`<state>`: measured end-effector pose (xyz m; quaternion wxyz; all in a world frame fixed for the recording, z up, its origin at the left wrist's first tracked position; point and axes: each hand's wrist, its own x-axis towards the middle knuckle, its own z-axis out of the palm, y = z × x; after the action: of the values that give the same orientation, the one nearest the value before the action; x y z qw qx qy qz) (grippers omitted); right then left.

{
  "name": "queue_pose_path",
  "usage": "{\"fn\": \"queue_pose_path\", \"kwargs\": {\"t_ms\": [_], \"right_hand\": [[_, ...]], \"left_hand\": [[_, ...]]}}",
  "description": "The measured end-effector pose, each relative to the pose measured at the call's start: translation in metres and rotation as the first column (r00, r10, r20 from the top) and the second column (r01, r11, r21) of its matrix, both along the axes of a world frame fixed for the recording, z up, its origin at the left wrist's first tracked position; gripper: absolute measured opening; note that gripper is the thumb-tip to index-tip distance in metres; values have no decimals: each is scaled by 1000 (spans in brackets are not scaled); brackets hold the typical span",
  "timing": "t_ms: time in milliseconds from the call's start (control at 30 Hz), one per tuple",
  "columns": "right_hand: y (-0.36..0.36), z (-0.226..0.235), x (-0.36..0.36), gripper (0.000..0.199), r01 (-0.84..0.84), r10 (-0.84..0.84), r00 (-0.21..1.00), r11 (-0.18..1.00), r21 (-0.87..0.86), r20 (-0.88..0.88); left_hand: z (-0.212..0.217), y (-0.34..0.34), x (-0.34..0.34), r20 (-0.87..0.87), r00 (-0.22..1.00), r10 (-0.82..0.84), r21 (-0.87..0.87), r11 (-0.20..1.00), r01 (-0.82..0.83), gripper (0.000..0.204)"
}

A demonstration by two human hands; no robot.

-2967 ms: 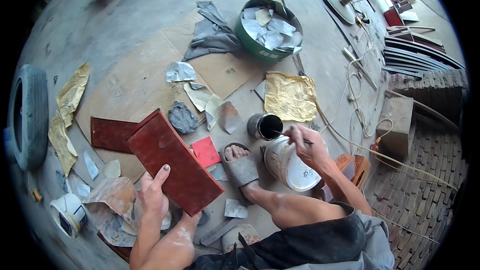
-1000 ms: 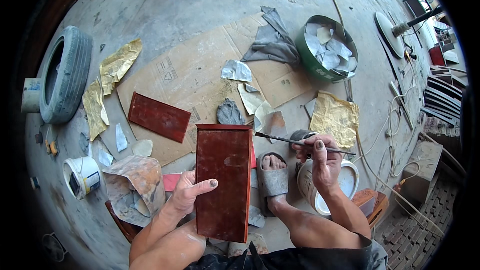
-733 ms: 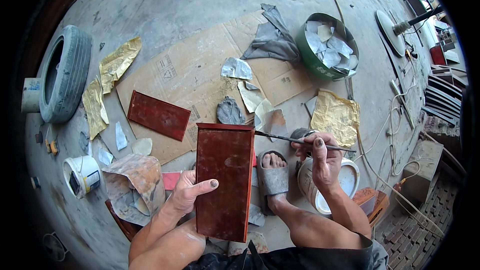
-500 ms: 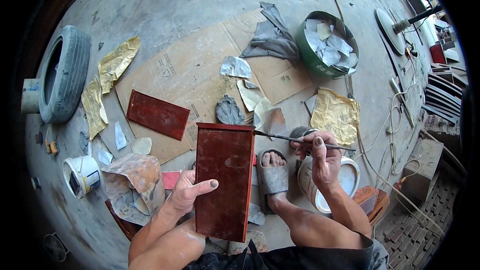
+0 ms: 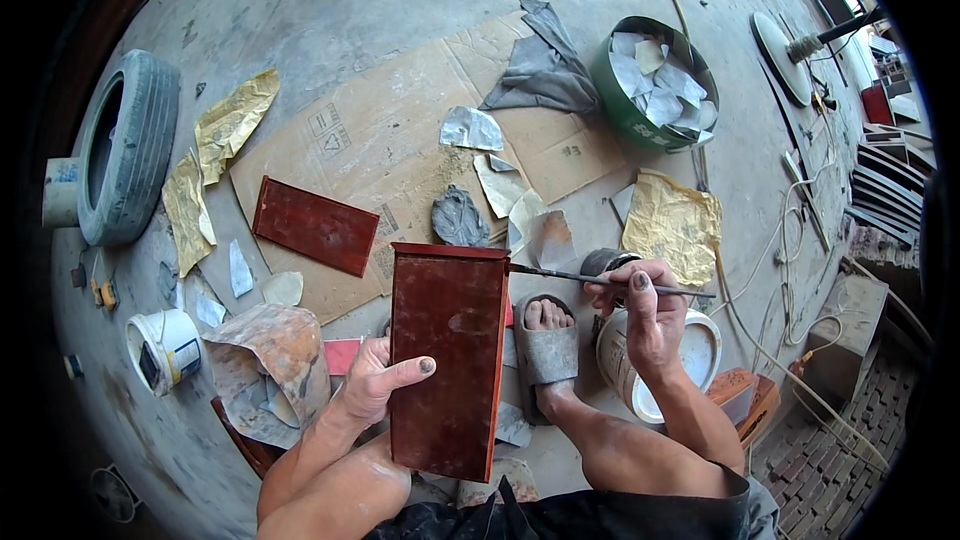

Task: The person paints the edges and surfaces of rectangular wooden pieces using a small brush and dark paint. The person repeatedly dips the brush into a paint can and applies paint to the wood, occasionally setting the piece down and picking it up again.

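Note:
My left hand (image 5: 375, 380) grips a dark red wooden panel (image 5: 445, 360) by its left edge, thumb lying across its face. The panel is tilted up over my lap, with a raised lip along its top end. A thin dark brush (image 5: 560, 273) is pinched between the thumb and fingers of my right hand (image 5: 645, 305). Its tip meets the panel's right edge near the top corner. Beside those fingers is a small dark cup (image 5: 606, 262), partly hidden; I cannot tell whether the hand touches it. A second red panel (image 5: 316, 227) lies on cardboard ahead.
Flattened cardboard (image 5: 400, 110) carries a grey rag (image 5: 540, 70) and sandpaper scraps. A green tub (image 5: 632, 125) of cut paper stands beyond. Near my right leg is a white bucket (image 5: 690, 360). A tyre (image 5: 150, 150) stands left; cables (image 5: 790, 230) trail right.
The brush has pivoted slightly, its handle end now a touch higher and farther right. My right hand shifted a little rightward with it. The panel and left hand are nearly still.

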<state>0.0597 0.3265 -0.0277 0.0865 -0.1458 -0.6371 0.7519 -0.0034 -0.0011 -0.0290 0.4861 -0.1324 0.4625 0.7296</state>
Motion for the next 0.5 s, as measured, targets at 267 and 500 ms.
{"fn": "queue_pose_path", "kwargs": {"t_ms": [267,500], "right_hand": [[0,-1,1,26,-21,21,1000,999,44,9],[-3,0,6,24,-38,36,999,998,53,27]], "left_hand": [[-2,-1,1,13,1000,25,-26,999,-24,22],[-3,-2,2,-19,1000,16,6,1000,-16,23]]}}
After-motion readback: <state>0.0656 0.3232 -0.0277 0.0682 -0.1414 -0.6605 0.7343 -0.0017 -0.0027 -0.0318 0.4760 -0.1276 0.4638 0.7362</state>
